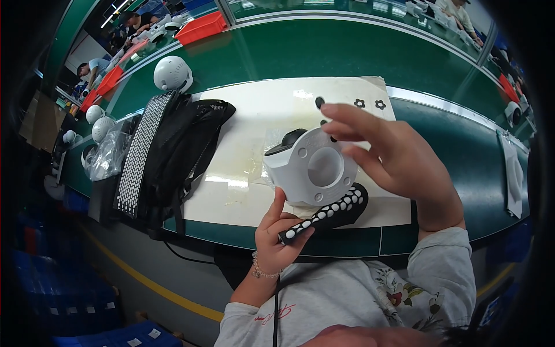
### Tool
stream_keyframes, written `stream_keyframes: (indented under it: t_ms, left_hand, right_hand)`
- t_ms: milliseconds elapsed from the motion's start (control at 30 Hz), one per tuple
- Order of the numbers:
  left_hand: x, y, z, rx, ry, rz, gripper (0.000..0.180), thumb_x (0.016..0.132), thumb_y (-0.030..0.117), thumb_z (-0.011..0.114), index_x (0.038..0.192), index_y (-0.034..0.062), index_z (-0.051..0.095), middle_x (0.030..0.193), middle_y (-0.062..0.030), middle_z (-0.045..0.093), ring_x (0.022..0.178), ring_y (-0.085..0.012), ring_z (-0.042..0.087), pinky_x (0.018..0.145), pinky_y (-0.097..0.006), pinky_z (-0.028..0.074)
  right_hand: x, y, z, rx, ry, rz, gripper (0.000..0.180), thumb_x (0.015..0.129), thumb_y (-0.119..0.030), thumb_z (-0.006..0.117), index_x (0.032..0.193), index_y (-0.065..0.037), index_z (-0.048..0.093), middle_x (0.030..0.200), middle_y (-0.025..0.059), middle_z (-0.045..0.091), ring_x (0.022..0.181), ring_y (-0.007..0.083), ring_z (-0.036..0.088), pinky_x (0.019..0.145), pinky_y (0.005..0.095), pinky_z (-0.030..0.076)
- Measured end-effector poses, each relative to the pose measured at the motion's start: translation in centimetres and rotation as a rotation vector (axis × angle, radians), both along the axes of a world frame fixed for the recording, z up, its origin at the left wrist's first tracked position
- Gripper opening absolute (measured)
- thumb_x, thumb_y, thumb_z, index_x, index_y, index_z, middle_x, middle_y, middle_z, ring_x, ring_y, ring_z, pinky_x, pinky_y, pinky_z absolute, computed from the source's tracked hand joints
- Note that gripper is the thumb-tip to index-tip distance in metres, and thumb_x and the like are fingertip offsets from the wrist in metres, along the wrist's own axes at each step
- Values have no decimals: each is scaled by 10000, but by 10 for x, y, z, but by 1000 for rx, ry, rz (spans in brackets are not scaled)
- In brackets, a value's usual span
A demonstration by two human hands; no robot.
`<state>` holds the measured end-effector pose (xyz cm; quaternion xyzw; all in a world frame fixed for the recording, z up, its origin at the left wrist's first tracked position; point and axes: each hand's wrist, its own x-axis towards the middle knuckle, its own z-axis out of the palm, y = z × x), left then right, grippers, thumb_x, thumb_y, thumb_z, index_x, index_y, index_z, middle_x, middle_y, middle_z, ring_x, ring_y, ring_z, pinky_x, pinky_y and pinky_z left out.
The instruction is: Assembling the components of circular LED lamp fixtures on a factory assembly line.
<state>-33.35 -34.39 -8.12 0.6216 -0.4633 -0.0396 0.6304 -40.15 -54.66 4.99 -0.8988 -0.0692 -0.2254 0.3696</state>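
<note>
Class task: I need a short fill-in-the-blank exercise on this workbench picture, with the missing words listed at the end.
1. A beaded bracelet sits on the wrist below the ____ hand.
2. The black strip beside the pale device is covered with ____ dots.
3. The two dark pieces beyond the right hand are shaped like ____.
4. The white board lies on a ____ table.

Missing words: left; white; flowers; green.

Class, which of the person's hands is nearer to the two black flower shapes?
Right. The right hand is just below the black flower shapes in view; the left hand is farther away, toward lower left, at the dotted strip.
</note>
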Motion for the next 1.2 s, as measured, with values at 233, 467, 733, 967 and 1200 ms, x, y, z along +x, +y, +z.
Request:
stream_keyframes:
  t_ms: [233, 467, 733, 967, 1200]
  left_hand:
    - [-1, -3, 2, -35, -20, -16, 249, 594, -61, 679, 799, -7, 549, 1275, -255, 287, 703, -165, 591, 638, -243, 464]
    - [0, -4, -1, -65, -33, -42, 263, 593, -55, 682, 815, -2, 552, 1280, -260, 275, 698, -170, 593, 647, -246, 463]
    - [0, -3, 1, -49, -20, -35, 265, 591, -57, 683, 818, -4, 557, 1282, -255, 277, 671, -153, 586, 633, -239, 460]
    - [1, -3, 6, -13, -43, -29, 263, 595, -51, 684, 819, -4, 556, 1282, -251, 279, 659, -146, 582, 630, -233, 457]
    - [1, 0, 3, 24, -10, -39, 258, 600, -43, 684, 819, -9, 553, 1282, -250, 281, 668, -148, 584, 634, -237, 456]
  right_hand:
    - [16, 4, -15, -10, -184, 53, 495, 734, 22, 534, 1182, -62, 341, 874, 70, 494, 818, 147, 508, 824, 314, 376]
    - [28, 11, -29, 230, 0, 130, 480, 780, 1, 481, 1210, -77, 282, 835, 54, 453, 830, 136, 457, 817, 299, 373]
    - [29, 11, -33, 229, -42, 122, 431, 801, -3, 453, 1200, -69, 304, 884, 85, 523, 1023, 187, 463, 854, 325, 356]
    - [7, 13, -30, -361, -120, 40, 364, 770, -77, 535, 1110, -85, 404, 1150, 146, 460, 1147, 296, 372, 955, 453, 194]
    - [-12, 14, -48, -102, -42, 10, 148, 746, -169, 601, 843, -84, 528, 1309, 153, 258, 1266, 336, 73, 969, 436, 189]
